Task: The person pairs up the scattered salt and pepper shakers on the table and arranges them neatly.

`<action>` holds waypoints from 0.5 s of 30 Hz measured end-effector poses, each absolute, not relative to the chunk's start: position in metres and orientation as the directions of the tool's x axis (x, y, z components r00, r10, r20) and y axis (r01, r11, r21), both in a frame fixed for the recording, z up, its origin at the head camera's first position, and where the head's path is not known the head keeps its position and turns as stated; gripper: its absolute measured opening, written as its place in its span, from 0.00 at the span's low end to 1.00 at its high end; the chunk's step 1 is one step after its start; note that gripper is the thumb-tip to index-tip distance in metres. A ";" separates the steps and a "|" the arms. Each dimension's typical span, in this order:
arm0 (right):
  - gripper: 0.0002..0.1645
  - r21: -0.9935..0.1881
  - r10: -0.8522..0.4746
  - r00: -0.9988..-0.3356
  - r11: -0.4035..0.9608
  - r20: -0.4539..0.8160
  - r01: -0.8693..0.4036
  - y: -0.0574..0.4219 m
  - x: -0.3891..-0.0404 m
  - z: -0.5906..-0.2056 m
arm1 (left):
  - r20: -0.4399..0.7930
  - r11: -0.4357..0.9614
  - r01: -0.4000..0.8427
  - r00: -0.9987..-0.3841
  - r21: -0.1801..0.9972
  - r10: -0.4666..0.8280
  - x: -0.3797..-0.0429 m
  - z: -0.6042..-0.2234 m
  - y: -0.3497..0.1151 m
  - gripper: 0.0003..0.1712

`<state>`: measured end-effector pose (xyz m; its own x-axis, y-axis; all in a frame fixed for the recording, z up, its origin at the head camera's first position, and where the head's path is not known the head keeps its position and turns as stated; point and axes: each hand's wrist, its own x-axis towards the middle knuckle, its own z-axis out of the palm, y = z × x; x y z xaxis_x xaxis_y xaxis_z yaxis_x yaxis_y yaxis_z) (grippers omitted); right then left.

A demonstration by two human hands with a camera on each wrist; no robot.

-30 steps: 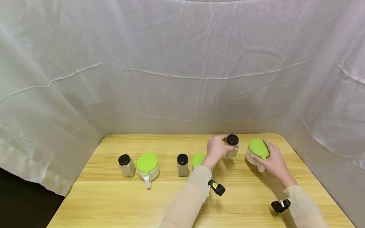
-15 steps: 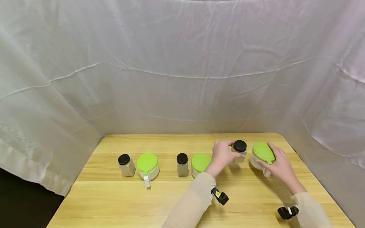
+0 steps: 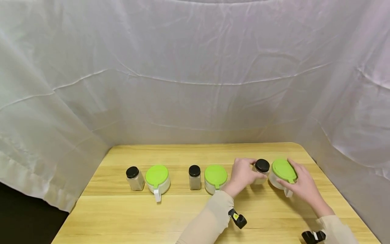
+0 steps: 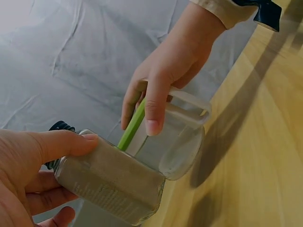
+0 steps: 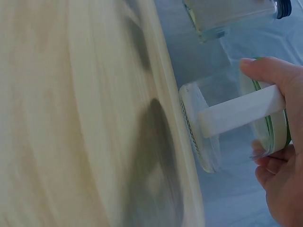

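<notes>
My left hand [image 3: 242, 174] grips a square clear jar [image 4: 111, 177] with a black screw lid [image 3: 262, 165], thumb on one side and fingers on the other. Beside it, my right hand [image 3: 301, 183] holds a clear round jar [image 5: 227, 118] with a green lid [image 3: 284, 169] and a white handle [image 5: 241, 111]; thumb and fingers span the lid's rim. Both jars hang just above the wooden table, with shadows below them. In the left wrist view the square jar overlaps the round one.
To the left stand a black-lidded jar [image 3: 194, 178] and a green-lidded jar [image 3: 215, 176] side by side. Farther left is another such pair, a black-lidded jar [image 3: 135, 178] and a green-lidded jar [image 3: 157, 178]. Grey cloth [image 3: 195, 101] hangs behind the wooden table [image 3: 137, 220].
Both hands have moved right and toward the front edge, carrying their jars. The green-lidded jar near my left forearm shows more fully now.
</notes>
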<state>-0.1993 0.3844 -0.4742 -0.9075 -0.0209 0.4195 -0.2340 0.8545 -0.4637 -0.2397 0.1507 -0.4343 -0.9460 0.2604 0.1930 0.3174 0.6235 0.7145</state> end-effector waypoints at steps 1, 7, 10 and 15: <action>0.61 -0.462 -0.023 -0.909 0.855 0.417 -0.233 0.384 -0.198 -0.474 | 0.187 0.621 0.313 -0.947 0.718 0.261 -0.239 -0.435 0.151 0.31; 0.61 -0.465 -0.022 -0.918 0.857 0.396 -0.221 0.384 -0.192 -0.476 | 0.156 0.618 0.296 -0.950 0.728 0.272 -0.236 -0.442 0.154 0.32; 0.61 -0.465 -0.023 -0.921 0.858 0.389 -0.218 0.384 -0.189 -0.478 | 0.151 0.633 0.299 -0.949 0.714 0.278 -0.236 -0.444 0.156 0.33; 0.61 -0.461 -0.032 -0.920 0.859 0.390 -0.225 0.383 -0.187 -0.481 | 0.145 0.656 0.309 -0.945 0.688 0.293 -0.235 -0.452 0.159 0.33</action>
<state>-0.1866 0.3825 -0.4810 -0.9202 -0.0317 0.3902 -0.2250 0.8585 -0.4608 -0.2347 0.1587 -0.4516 -0.9450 0.2935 0.1446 0.3091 0.6563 0.6883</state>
